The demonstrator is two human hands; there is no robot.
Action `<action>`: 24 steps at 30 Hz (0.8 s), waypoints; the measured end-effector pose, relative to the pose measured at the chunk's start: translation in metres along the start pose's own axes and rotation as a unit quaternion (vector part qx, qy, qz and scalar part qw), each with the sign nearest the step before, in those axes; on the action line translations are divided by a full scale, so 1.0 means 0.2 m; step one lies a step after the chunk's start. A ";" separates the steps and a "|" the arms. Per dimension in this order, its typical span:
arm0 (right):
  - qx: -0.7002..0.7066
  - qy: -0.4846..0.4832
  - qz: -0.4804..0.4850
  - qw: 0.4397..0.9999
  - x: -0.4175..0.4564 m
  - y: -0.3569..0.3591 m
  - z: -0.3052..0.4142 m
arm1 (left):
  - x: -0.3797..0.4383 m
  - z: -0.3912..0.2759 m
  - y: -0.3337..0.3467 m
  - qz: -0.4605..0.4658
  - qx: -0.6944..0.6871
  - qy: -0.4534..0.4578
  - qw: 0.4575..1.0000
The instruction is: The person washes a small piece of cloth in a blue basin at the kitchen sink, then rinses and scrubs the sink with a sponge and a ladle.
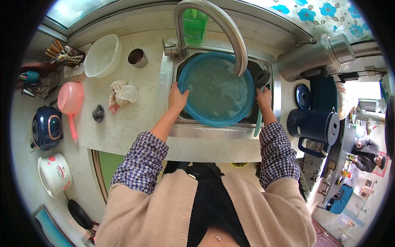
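A round blue plastic basin (191, 112) full of cloudy, slightly foamy water sits in the stainless steel sink (180, 122). My left hand (178, 98) grips its left rim, thumb over the edge. At the right rim is my right hand (264, 98), its fingers against the basin. A long-handled scrubber (258, 123) with a green handle and a dark steel-wool head (262, 78) passes beneath that hand, apparently held together with the rim. Over the basin arches the steel faucet (226, 26); no stream of water shows from its spout.
Left on the counter are a cloth (122, 94), a steel-wool ball (98, 113), a pink ladle (71, 97), a metal cup (137, 58) and a white strainer basket (103, 57). A dark blue kettle (311, 125) stands right. Far right, another person (368, 156) is visible.
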State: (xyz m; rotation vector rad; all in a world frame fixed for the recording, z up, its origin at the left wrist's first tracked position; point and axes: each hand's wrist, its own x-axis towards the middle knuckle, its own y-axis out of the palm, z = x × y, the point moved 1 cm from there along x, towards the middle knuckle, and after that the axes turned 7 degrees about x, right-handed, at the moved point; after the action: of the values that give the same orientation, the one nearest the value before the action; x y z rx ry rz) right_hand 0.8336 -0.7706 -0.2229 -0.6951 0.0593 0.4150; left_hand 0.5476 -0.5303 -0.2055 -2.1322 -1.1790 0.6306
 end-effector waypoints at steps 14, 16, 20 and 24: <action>0.312 0.187 0.141 0.921 -0.12 -0.02 0.19 | 0.10 0.00 -0.03 -0.089 -0.070 -0.051 0.992; 0.330 0.185 0.148 0.914 -0.15 -0.08 0.25 | 0.05 -0.08 -0.12 -0.073 -0.103 -0.055 0.990; 0.332 0.186 0.150 0.912 -0.28 -0.15 0.46 | -0.02 -0.09 -0.29 -0.077 -0.152 -0.029 0.985; 0.353 0.175 0.185 0.900 -0.43 -0.13 0.63 | -0.06 0.00 -0.47 -0.078 -0.194 -0.027 0.977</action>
State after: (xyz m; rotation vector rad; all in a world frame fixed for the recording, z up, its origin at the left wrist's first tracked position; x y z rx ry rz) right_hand 0.7547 -0.7397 -0.0932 -0.0211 0.6619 0.5831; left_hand 0.4875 -0.5012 -0.1382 -2.3153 -1.5899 0.4147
